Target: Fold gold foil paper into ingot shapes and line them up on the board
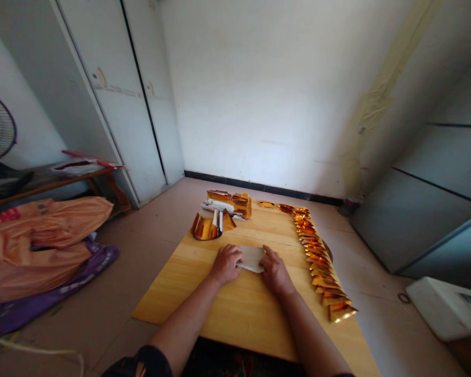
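Bare forearms (190,324) come nearest the head camera, reaching across a wooden tabletop (251,319). Left hand (227,263): fingers curled and closed on the left edge of a pale sheet (251,258). Right hand (273,268): closed on the right edge, index finger towards the far corner. Sheet lies between the hands, touching both, low over the tabletop; whether it rests there cannot be confirmed. Gripping opposite edges appears intended to keep it level and steady. Folded gold pieces (316,256) overlap in a row along the right side, presumably for order and elbow room. Curled gold sheets (206,226) and a gold stack (241,204) sit beyond the left hand, probably within reach.
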Demonstrator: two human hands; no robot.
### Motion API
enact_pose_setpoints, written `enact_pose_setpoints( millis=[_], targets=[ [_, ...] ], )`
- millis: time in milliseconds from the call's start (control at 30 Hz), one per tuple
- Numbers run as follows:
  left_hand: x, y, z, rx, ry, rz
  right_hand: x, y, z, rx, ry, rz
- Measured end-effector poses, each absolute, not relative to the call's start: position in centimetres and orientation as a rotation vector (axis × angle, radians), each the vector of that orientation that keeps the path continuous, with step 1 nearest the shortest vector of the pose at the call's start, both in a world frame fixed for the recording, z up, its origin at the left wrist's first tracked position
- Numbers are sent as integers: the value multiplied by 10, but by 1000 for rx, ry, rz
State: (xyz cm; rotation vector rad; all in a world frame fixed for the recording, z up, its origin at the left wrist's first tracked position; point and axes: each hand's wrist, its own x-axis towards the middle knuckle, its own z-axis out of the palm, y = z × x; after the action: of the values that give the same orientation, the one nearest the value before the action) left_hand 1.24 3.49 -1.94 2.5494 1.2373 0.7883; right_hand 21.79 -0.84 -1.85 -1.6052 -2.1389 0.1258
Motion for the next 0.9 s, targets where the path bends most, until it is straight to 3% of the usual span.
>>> enact_pose_setpoints(
  millis=[667, 900],
  targets=[
    [6, 26, -19, 2639, 1085, 775, 223, -20, -14, -1493, -2257, 221],
    [8, 26, -19, 2656, 1084, 805, 215, -22, -14, -1433, -2339, 49]
  ],
)
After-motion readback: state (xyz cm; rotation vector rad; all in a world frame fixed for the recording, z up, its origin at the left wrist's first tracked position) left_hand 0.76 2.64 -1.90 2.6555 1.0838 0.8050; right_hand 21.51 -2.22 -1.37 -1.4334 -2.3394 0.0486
